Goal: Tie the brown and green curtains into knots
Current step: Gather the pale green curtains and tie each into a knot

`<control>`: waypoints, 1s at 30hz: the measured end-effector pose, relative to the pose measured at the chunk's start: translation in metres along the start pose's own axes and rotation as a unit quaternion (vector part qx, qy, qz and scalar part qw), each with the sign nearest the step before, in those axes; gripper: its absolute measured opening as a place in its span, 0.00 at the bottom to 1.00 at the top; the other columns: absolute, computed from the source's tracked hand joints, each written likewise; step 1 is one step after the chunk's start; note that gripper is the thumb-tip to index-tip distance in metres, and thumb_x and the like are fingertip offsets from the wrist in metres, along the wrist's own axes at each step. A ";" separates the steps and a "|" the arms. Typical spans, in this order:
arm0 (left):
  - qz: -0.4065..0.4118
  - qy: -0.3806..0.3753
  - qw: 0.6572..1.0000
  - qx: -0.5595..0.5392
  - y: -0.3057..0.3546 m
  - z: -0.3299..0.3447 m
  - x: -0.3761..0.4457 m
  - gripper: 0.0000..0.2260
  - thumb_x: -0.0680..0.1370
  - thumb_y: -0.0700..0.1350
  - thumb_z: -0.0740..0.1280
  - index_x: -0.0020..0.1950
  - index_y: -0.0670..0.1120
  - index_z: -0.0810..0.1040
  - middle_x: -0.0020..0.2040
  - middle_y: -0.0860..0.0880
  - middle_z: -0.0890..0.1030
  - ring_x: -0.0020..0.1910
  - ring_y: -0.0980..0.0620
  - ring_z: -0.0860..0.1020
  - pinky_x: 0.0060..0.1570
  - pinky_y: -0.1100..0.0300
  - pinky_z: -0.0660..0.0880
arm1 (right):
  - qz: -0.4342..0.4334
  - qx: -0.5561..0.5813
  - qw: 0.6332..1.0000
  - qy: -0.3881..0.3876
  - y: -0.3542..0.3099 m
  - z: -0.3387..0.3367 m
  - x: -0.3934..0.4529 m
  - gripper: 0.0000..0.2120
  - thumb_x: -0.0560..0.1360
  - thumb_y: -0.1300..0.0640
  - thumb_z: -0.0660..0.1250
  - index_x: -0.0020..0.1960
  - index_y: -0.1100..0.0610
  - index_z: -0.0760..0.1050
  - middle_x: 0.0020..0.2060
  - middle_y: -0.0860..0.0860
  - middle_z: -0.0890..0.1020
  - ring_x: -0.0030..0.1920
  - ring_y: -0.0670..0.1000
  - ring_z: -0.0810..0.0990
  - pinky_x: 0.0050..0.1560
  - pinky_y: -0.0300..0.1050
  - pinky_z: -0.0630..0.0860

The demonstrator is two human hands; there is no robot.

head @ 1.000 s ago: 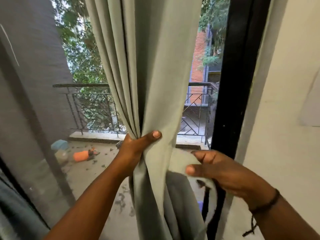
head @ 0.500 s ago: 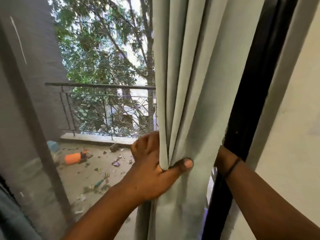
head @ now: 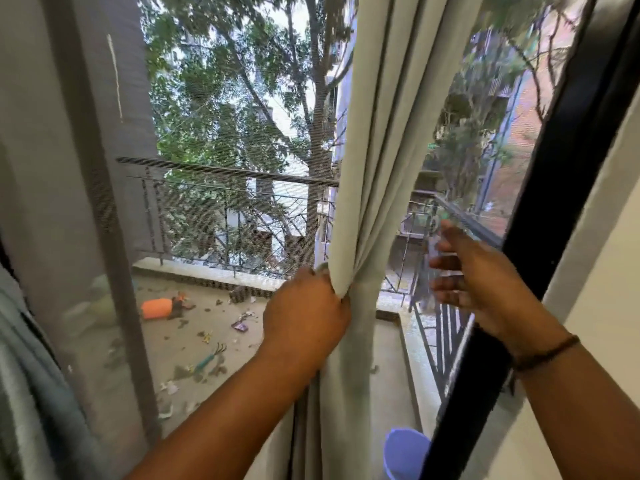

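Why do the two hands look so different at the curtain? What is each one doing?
The left hand is curled tight and grips the bunched green curtain; the right hand is open, fingers spread, and holds nothing. The left hand touches the cloth; the right hand is off to its side, apart from it. The right wrist wears a dark band; the left shows none. Both reach forward toward the window.

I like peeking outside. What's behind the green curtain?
Behind the green curtain, gripped by the left hand, you can see a balcony railing, trees and a purple bucket. Whatever sits straight behind the cloth is hidden.
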State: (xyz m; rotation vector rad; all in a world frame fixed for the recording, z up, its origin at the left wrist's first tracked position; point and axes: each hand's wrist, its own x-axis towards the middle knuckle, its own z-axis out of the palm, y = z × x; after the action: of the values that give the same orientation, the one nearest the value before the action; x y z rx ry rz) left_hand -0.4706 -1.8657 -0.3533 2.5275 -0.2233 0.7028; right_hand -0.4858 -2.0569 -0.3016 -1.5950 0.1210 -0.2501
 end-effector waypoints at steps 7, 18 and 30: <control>0.046 -0.058 0.993 -0.095 0.030 0.028 -0.013 0.26 0.77 0.49 0.61 0.74 0.52 0.56 0.63 0.49 0.73 0.58 0.43 0.77 0.50 0.54 0.73 | -0.132 -0.297 0.945 0.046 0.020 0.075 -0.025 0.21 0.67 0.39 0.71 0.51 0.44 0.64 0.44 0.46 0.77 0.47 0.52 0.79 0.49 0.47 0.77; 0.099 -0.112 0.930 -0.337 -0.020 -0.004 -0.028 0.13 0.74 0.60 0.60 0.49 0.55 0.80 0.39 0.61 0.82 0.39 0.62 0.79 0.40 0.61 0.74 | -0.093 -0.233 0.952 0.174 0.059 -0.006 0.001 0.19 0.72 0.52 0.70 0.61 0.56 0.73 0.47 0.51 0.81 0.48 0.55 0.80 0.48 0.44 0.75; 0.120 -0.019 0.958 -0.261 0.023 0.046 -0.058 0.17 0.70 0.64 0.60 0.36 0.52 0.78 0.61 0.58 0.61 0.68 0.67 0.51 0.73 0.52 0.53 | 0.011 -0.306 0.950 0.066 0.050 0.003 -0.017 0.12 0.77 0.58 0.61 0.54 0.65 0.75 0.48 0.60 0.80 0.52 0.62 0.80 0.44 0.46 0.75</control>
State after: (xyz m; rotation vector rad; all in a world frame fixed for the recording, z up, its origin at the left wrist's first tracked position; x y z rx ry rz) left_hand -0.5057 -1.9076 -0.4080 2.0255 -0.6490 0.5899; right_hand -0.4977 -2.0519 -0.3524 -2.1927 0.3463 -0.3216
